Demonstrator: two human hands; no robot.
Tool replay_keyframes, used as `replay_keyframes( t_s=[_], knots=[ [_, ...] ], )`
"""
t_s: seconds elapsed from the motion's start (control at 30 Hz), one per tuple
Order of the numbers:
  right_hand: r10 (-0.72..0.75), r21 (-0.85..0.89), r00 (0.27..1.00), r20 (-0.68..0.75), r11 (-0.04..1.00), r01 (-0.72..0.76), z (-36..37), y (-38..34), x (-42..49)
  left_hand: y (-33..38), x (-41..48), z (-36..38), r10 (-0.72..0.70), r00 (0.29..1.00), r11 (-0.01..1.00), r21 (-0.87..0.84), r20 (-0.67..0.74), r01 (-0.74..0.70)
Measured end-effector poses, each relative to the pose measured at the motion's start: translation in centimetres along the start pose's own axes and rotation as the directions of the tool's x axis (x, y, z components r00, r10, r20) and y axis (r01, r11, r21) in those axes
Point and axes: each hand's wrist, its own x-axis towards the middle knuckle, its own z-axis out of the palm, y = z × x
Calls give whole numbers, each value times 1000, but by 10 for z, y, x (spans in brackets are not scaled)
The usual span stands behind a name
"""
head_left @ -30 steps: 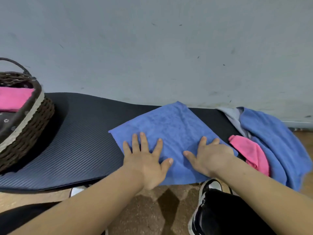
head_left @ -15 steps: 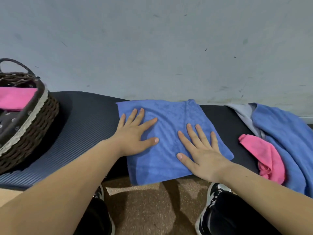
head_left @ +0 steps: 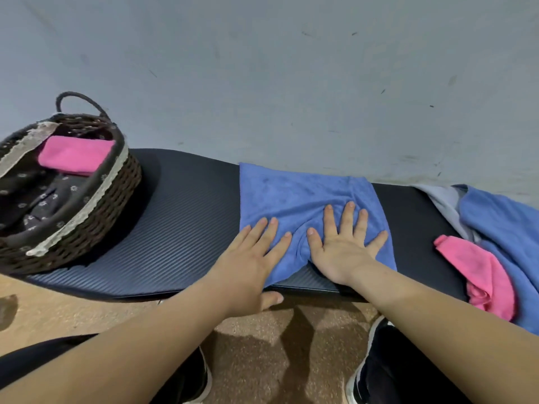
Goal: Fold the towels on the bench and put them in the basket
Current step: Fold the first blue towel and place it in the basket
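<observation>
A blue towel [head_left: 294,193] lies spread on the black padded bench [head_left: 186,228], square to its edges, with a crease bunched between my hands. My left hand [head_left: 250,263] rests flat on the towel's near left corner, fingers apart, thumb hanging over the bench's front edge. My right hand [head_left: 344,243] presses flat on the towel's near right part, fingers spread. A wicker basket [head_left: 96,211] with a lace-trimmed liner stands at the bench's left end and holds a folded pink towel [head_left: 75,154]. Loose towels lie at the right end: a pink one [head_left: 481,269], a blue one [head_left: 507,228] and a grey one [head_left: 443,199].
A grey wall [head_left: 291,83] runs right behind the bench. Bare bench surface shows between the basket and the spread towel. Below the bench's front edge are a brown speckled floor [head_left: 262,360] and my dark shoes [head_left: 376,374].
The towel has shifted back onto the bench and now lies squarer to its edges. Both hands have slid toward the near edge and closer together, bunching a crease between them.
</observation>
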Motion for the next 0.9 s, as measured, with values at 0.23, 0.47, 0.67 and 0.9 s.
replay_keyframes(
  t_s=[0.23,0.47,0.67,0.9],
  knots=[
    [-146,-28,989,-4,989,146,10,26,-22,-18,-9,-13,87,992,995,-66,94,-80],
    [-542,-45,838,-67,840,540,6,71,-67,-26,-36,-37,45,998,880,-472,-48,-62],
    [-619,-112,727,-298,779,617,-7,102,-61,-42,-57,-68,-129,979,796,-605,-156,9],
    [-283,655,957,-69,710,257,-45,118,-56,-61,-56,-70,-290,952,697,-703,-97,141]
  ],
)
